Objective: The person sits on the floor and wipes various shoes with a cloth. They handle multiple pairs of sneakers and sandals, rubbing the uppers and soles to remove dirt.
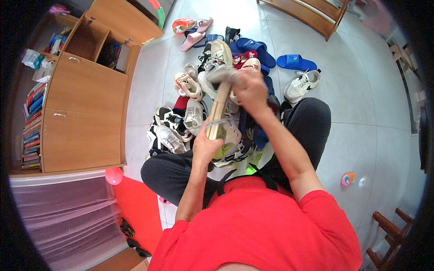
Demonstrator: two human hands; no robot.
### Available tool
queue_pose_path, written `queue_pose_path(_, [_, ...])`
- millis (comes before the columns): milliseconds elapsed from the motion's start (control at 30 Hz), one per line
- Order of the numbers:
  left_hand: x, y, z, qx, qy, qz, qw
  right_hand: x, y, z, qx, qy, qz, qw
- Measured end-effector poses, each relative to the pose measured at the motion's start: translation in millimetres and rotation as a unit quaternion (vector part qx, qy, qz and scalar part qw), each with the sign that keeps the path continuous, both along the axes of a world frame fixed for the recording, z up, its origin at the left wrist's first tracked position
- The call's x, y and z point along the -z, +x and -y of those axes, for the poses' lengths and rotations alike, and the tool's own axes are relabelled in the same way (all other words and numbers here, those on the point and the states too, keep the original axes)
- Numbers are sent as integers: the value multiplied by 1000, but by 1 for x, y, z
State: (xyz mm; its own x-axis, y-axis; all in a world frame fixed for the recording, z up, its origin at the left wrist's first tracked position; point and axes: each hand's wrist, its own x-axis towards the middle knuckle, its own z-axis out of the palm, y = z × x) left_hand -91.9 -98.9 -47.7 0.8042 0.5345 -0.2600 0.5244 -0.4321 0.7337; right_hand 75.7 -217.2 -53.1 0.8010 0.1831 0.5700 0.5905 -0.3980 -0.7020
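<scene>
My left hand [206, 145] grips a pale shoe [220, 103], with its cream sole edge turned up towards me. The thumb lies by the near end of that sole. At the shoe's far end my right hand [251, 89], blurred by motion, is closed on a greyish-white piece [220, 73], probably a cloth; blur hides its exact kind. Under the held shoe, a light upper with lace eyelets [232, 133] and yellow-green parts shows; whether it belongs to the same shoe is unclear. A cream sneaker [221, 54] lies just beyond my hands.
Around my crossed legs are piled several shoes, including black-and-white sneakers [173, 122]. Blue slippers [296, 62], pink slides [193, 40] and a white sneaker [301, 86] lie farther out. A wooden cabinet [84, 111] stands left, a wooden rack [308, 15] at the back.
</scene>
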Motion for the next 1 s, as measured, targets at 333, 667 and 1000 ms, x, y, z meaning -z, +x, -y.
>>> queue_pose_path(333, [23,8,-4,4,42,-2,999,5,-36,-11,-83,1,97,992])
queue_pose_path(667, [21,10,2,-44,-45,64,996,44,-16,-16,-57,195,-195,959])
queue_pose_path(1000, [5,14,-6,-16,11,115,993,79,19,0,-252,564,-497,610])
